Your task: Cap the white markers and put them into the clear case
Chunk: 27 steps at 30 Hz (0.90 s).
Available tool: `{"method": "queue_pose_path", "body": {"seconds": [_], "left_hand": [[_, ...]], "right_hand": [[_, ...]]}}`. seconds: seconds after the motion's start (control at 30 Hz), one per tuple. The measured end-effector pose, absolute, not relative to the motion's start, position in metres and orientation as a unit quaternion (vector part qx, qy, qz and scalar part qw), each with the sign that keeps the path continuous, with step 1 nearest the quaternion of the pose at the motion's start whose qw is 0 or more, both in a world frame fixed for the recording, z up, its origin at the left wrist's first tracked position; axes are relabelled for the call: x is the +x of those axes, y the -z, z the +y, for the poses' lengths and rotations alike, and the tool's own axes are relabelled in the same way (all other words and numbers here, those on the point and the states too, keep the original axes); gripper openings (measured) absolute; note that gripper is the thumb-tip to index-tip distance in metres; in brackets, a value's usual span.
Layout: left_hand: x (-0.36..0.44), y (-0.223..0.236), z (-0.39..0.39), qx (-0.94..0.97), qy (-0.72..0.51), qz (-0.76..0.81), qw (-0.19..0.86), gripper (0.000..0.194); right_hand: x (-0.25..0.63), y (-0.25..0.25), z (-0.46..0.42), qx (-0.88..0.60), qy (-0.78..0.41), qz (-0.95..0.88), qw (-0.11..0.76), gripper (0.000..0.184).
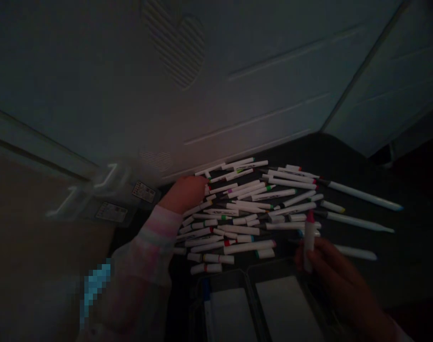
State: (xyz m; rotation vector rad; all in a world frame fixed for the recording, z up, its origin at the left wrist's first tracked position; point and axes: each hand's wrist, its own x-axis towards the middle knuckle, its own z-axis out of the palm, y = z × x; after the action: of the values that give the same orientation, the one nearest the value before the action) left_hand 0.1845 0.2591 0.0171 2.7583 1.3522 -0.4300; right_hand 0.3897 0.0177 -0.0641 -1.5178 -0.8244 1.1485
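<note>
In dim light, my right hand (328, 266) grips a white marker (309, 242) upright, its pink end pointing up. That hand is over the right side of an open see-through plastic case (250, 285). My left hand (189, 192) reaches to the far left edge of a heap of white markers (248, 230). Its fingers are curled among the markers, and the fingertips are partly hidden, so what they hold cannot be made out. Inside the case's left compartment lies a marker with a blue cap (206, 289), beside a pale flat area.
The markers lie on a dark surface (348, 156) against a pale panel with a striped heart (184, 47). Several long white pens (362, 194) stick out to the right. Two see-through containers with labels (111, 211) stand at the left.
</note>
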Motion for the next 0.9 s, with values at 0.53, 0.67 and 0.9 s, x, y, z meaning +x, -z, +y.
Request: {"method": "queue_pose_path", "body": {"seconds": [0.53, 0.67, 0.9], "left_hand": [[0.196, 0.002, 0.32, 0.894, 0.126, 0.429, 0.016, 0.034], [0.181, 0.003, 0.321, 0.886, 0.143, 0.439, 0.033, 0.031], [0.15, 0.0, 0.314, 0.871, 0.171, 0.456, 0.061, 0.024]], "right_hand": [[0.384, 0.057, 0.026, -0.573, -0.516, -0.315, 0.554, 0.037], [0.384, 0.063, 0.022, -0.567, -0.52, -0.305, 0.561, 0.034], [0.386, 0.072, 0.02, -0.574, -0.531, -0.293, 0.55, 0.034]]}}
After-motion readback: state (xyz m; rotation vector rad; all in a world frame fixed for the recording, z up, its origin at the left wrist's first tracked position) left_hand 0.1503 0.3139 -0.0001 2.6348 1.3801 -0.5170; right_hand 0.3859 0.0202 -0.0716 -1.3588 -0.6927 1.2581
